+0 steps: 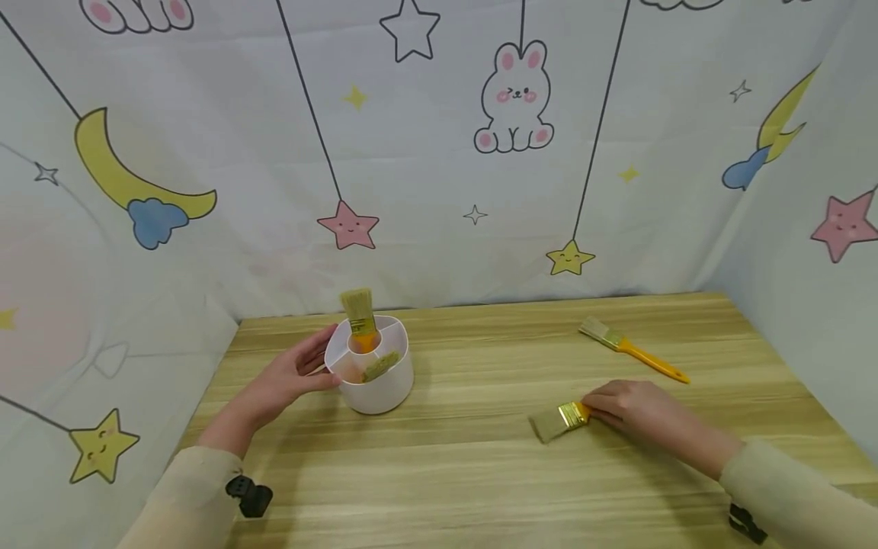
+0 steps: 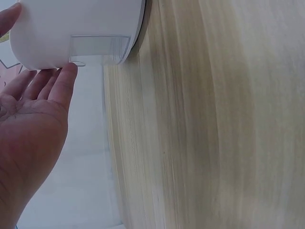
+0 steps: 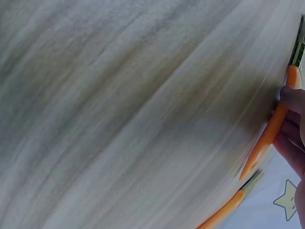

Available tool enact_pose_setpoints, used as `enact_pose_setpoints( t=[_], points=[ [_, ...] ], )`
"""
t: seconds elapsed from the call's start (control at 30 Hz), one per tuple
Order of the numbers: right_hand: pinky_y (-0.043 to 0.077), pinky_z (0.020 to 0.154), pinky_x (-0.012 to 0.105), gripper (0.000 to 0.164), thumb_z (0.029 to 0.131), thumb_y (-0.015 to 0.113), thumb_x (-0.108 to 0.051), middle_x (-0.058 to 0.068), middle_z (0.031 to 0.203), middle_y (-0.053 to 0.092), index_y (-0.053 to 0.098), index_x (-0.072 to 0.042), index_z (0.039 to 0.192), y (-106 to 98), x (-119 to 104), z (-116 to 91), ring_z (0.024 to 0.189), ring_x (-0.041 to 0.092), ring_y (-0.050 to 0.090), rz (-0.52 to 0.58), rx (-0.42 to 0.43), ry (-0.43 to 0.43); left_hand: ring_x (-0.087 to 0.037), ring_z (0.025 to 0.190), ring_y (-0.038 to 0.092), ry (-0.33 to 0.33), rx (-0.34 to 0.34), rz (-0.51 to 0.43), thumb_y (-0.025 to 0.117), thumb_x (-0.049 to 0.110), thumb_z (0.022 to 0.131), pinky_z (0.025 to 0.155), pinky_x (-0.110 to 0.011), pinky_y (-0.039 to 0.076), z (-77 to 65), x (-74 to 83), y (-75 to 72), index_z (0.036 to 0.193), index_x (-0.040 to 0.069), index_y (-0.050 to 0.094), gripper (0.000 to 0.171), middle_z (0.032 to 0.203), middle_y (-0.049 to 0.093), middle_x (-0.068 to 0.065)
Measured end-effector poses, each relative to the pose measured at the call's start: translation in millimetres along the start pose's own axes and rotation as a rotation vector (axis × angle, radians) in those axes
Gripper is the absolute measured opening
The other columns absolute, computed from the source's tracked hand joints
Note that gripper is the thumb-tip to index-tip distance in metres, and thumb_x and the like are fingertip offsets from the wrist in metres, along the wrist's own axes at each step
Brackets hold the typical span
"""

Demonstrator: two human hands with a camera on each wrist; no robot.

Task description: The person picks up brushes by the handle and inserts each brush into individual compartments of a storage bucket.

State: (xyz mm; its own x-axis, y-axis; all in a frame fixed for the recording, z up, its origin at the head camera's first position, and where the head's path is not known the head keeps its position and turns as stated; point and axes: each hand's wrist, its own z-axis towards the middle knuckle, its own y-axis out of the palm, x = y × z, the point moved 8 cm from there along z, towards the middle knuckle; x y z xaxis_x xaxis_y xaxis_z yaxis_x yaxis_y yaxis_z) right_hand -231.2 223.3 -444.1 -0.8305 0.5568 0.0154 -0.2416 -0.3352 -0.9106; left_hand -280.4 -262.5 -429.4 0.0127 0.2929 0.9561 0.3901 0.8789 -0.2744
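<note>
A white round divided holder (image 1: 377, 393) stands on the table at the left. My left hand (image 1: 295, 375) holds its side, thumb at the near side and fingers behind; the left wrist view shows the fingertips (image 2: 69, 71) against its wall. One paintbrush (image 1: 360, 313) stands bristles-up in the holder's central cup. Bristles of another brush (image 1: 380, 367) show in a front compartment, its handle hidden. At the right, my right hand (image 1: 634, 408) pinches the orange handle of a flat paintbrush (image 1: 559, 421), low over or on the table; its bristles point left.
Another orange-handled paintbrush (image 1: 652, 359) lies on the wood-grain table (image 1: 473, 488) behind my right hand, bristles toward the back left. A white cloth (image 1: 439, 175) printed with stars, moons and rabbits hangs behind the table and along both sides.
</note>
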Motion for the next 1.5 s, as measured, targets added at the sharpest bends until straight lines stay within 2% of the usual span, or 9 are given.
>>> enact_pose_setpoints(
  t=[0.27, 0.4, 0.47, 0.53, 0.67, 0.8, 0.97, 1.17, 1.5],
  points=[
    [0.067, 0.073, 0.038, 0.028, 0.081, 0.091, -0.008, 0.001, 0.101, 0.082, 0.084, -0.011, 0.109, -6.3, 6.6, 19.7, 0.088, 0.018, 0.078, 0.041, 0.045, 0.129, -0.046, 0.161, 0.021, 0.0, 0.01, 0.015, 0.078, 0.013, 0.1, 0.109, -0.015, 0.046, -3.3, 0.8, -2.0, 0.172, 0.008, 0.017, 0.095, 0.176, 0.018, -0.02],
    [0.067, 0.072, 0.037, 0.028, 0.082, 0.09, -0.007, 0.0, 0.101, 0.082, 0.085, -0.011, 0.109, -10.5, 6.5, 37.1, 0.087, 0.017, 0.078, 0.113, 0.078, 0.17, -0.046, 0.161, 0.021, 0.009, 0.032, 0.0, 0.077, 0.011, 0.1, 0.112, -0.016, 0.045, -5.9, 1.1, -4.1, 0.172, 0.006, 0.016, 0.095, 0.177, 0.018, -0.02],
    [0.068, 0.072, 0.037, 0.027, 0.084, 0.09, -0.006, 0.0, 0.101, 0.082, 0.085, -0.01, 0.111, -10.3, 7.2, 44.7, 0.087, 0.016, 0.079, 0.158, 0.077, 0.207, -0.045, 0.161, 0.02, 0.02, 0.053, 0.0, 0.078, 0.011, 0.1, 0.117, -0.023, 0.042, -7.4, 1.7, -4.6, 0.171, 0.004, 0.016, 0.095, 0.177, 0.017, -0.019],
    [0.068, 0.073, 0.037, 0.026, 0.087, 0.088, -0.007, 0.001, 0.102, 0.082, 0.084, -0.009, 0.112, -8.6, 7.8, 51.3, 0.088, 0.016, 0.079, 0.205, 0.067, 0.252, -0.043, 0.162, 0.02, 0.026, 0.087, 0.011, 0.079, 0.012, 0.099, 0.122, -0.031, 0.037, -9.8, 2.1, -4.4, 0.171, 0.003, 0.015, 0.096, 0.177, 0.016, -0.018],
    [0.068, 0.075, 0.038, 0.025, 0.092, 0.084, -0.009, 0.003, 0.106, 0.082, 0.083, -0.008, 0.117, -2.8, 8.1, 63.8, 0.092, 0.018, 0.079, 0.297, 0.026, 0.326, -0.036, 0.163, 0.022, 0.037, 0.221, 0.033, 0.082, 0.014, 0.097, 0.125, -0.042, 0.032, -18.9, 1.5, -2.8, 0.172, 0.006, 0.016, 0.099, 0.178, 0.018, -0.013],
    [0.068, 0.075, 0.04, 0.027, 0.095, 0.082, -0.01, 0.005, 0.109, 0.082, 0.082, -0.007, 0.122, -0.1, 5.1, 77.8, 0.094, 0.019, 0.078, 0.343, 0.01, 0.348, -0.031, 0.162, 0.025, 0.04, 0.357, 0.038, 0.084, 0.016, 0.095, 0.125, -0.04, 0.034, -31.2, 2.2, 7.2, 0.172, 0.009, 0.018, 0.101, 0.177, 0.022, -0.009],
    [0.068, 0.078, 0.04, 0.027, 0.097, 0.08, -0.011, 0.007, 0.111, 0.082, 0.081, -0.005, 0.123, -0.8, -1.3, 96.7, 0.094, 0.019, 0.079, 0.388, 0.025, 0.348, -0.028, 0.162, 0.028, 0.003, 0.462, 0.024, 0.088, 0.021, 0.092, 0.124, -0.035, 0.037, -41.2, 2.7, 27.0, 0.171, 0.008, 0.021, 0.104, 0.177, 0.024, -0.009],
    [0.068, 0.08, 0.034, 0.027, 0.1, 0.077, -0.015, 0.008, 0.114, 0.081, 0.08, -0.006, 0.126, 0.6, -10.1, 120.5, 0.097, 0.02, 0.079, 0.513, 0.048, 0.407, -0.026, 0.161, 0.029, 0.022, 0.511, -0.039, 0.089, 0.015, 0.091, 0.123, -0.034, 0.039, -39.2, 4.2, 43.3, 0.17, 0.004, 0.025, 0.102, 0.175, 0.027, -0.01],
    [0.067, 0.083, 0.033, 0.031, 0.103, 0.075, -0.021, 0.01, 0.115, 0.08, 0.078, -0.005, 0.129, 12.5, -31.8, 162.2, 0.101, 0.022, 0.078, 0.823, 0.048, 0.547, -0.03, 0.161, 0.03, 0.058, 0.547, -0.067, 0.089, 0.012, 0.09, 0.126, -0.039, 0.037, -35.3, 1.0, 47.8, 0.169, 0.003, 0.026, 0.102, 0.175, 0.027, -0.013]
  ],
)
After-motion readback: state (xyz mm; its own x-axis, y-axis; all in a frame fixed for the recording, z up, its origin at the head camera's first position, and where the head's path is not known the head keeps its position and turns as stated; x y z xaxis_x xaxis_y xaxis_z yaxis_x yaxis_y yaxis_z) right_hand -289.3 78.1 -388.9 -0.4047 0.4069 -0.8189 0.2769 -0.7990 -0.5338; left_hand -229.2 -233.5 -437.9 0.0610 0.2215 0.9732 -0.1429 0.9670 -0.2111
